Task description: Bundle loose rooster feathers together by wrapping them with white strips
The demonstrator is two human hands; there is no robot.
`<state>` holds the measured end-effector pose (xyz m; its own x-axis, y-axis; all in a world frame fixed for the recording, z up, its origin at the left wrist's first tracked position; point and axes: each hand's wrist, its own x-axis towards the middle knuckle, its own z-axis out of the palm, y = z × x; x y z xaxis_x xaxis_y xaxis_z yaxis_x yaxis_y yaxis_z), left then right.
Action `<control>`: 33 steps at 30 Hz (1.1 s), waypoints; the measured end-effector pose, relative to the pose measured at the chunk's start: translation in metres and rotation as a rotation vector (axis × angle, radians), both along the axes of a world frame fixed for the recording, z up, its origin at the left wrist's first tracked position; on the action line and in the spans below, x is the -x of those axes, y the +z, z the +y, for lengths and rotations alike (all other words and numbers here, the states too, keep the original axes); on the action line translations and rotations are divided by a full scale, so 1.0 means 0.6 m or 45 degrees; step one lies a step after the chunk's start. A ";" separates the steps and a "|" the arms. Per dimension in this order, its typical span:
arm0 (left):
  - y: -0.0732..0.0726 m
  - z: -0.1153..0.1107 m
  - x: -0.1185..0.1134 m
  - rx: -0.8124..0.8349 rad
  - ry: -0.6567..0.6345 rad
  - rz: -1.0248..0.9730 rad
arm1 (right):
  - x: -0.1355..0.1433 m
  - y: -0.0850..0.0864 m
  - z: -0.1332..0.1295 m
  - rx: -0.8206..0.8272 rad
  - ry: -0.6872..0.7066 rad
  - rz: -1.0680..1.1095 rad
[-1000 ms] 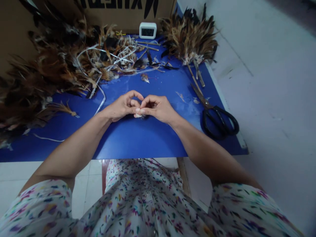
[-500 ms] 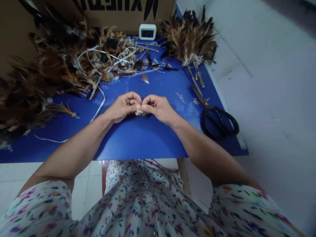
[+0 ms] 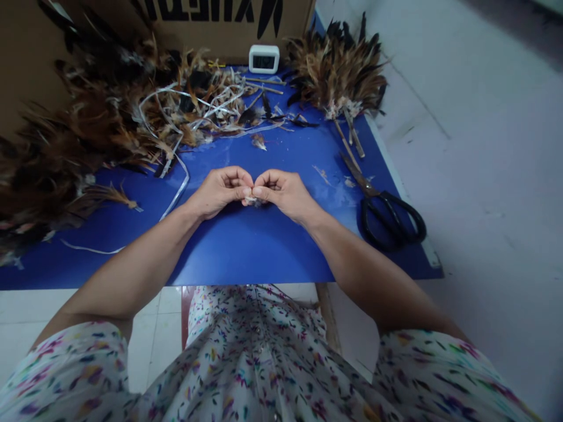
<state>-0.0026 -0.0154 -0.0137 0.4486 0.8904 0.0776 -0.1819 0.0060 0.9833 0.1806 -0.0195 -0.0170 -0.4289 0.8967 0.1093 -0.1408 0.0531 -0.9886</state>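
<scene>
My left hand (image 3: 223,190) and my right hand (image 3: 281,192) meet above the middle of the blue tabletop (image 3: 255,252), thumbs and index fingertips pinched together. Between them is a small whitish, fluffy tuft (image 3: 251,201), probably feather; its exact shape is mostly hidden by the fingers. A loose feather (image 3: 258,141) lies on the blue surface beyond my hands. Left of my left hand, a white ribbon (image 3: 183,179) curls down from the feather pile (image 3: 109,117). A small tied feather bunch (image 3: 118,197) sticks out of the pile's near side.
Black-handled scissors (image 3: 387,217) lie at the right edge, blades pointing away. Behind them stands a bundle of brown and black feathers (image 3: 341,70) with sticks. A small white clock (image 3: 264,59) sits before a cardboard box (image 3: 206,41).
Both hands stay pinched together in nearly the same place. The whole view has shifted very slightly; nothing else has visibly moved.
</scene>
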 end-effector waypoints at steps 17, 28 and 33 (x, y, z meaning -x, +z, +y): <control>-0.002 -0.003 -0.008 0.028 -0.009 -0.057 | 0.001 -0.005 0.000 -0.026 -0.041 -0.018; -0.002 -0.002 -0.004 0.005 -0.004 -0.048 | 0.000 -0.006 0.000 0.000 -0.021 -0.018; -0.001 -0.003 -0.004 -0.013 -0.034 0.021 | -0.001 -0.007 -0.001 -0.019 -0.046 -0.069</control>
<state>-0.0005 -0.0175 -0.0141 0.4732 0.8774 0.0790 -0.1653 0.0004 0.9862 0.1813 -0.0203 -0.0209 -0.4022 0.9101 0.1001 -0.0850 0.0718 -0.9938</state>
